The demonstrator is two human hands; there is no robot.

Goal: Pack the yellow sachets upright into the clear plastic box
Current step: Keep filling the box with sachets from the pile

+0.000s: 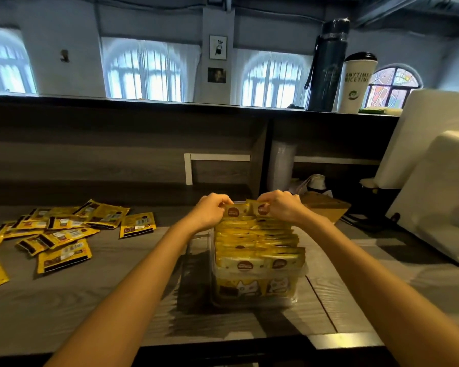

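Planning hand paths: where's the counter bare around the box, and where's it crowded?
Free: counter between loose sachets and box, under the left forearm; the near strip before the box; right of the box up to the white machine. Crowded: far left, loose sachets; the box's far end, where left hand and right hand pinch packed sachets.

The tall white cup (355, 80) on the upper ledge (170, 101) carries dark capitals in two lines, "ANYTIME" over "NICETIME"; the small round green emblem (353, 95) beneath them cannot be read. The yellow sachets (257, 263) standing in the clear plastic box (213, 263) bear round brown logos with pale lettering too blurred to read. The loose sachets (64, 256) on the surface (117, 300) show barcodes and small print, none of it legible.
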